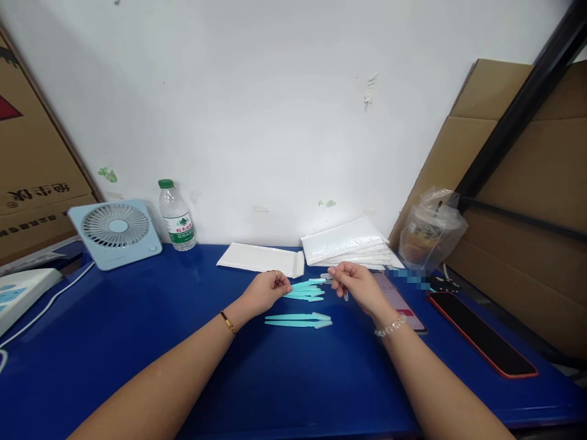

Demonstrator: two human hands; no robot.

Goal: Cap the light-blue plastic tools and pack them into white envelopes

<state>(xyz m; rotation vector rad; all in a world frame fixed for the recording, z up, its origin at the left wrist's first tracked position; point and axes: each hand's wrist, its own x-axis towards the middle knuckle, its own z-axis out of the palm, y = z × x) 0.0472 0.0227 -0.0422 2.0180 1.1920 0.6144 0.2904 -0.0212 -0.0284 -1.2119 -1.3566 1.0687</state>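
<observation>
At the middle of the blue table (pixel 257 379), my left hand (pixel 263 293) pinches the handle end of a turquoise eyebrow razor (pixel 309 284), its blade end pointing right. Several more turquoise razors (pixel 305 296) lie close beneath and beside it; the left fingers partly hide their handles. Nearer to me, two razors (pixel 298 321) lie side by side on the table. To the right of the blade ends, my right hand (pixel 358 286) is closed with thumb and fingertips together. Small translucent pieces that look like blade caps (pixel 346 296) show at its fingers.
Behind the hands lie a white padded envelope (pixel 261 260) and a stack of envelopes (pixel 346 241). On the right are a phone (pixel 401 299), a red-edged phone (pixel 483 336) and a bagged drink cup (pixel 428 235). A fan (pixel 117 229) and a water bottle (pixel 177 217) stand at left.
</observation>
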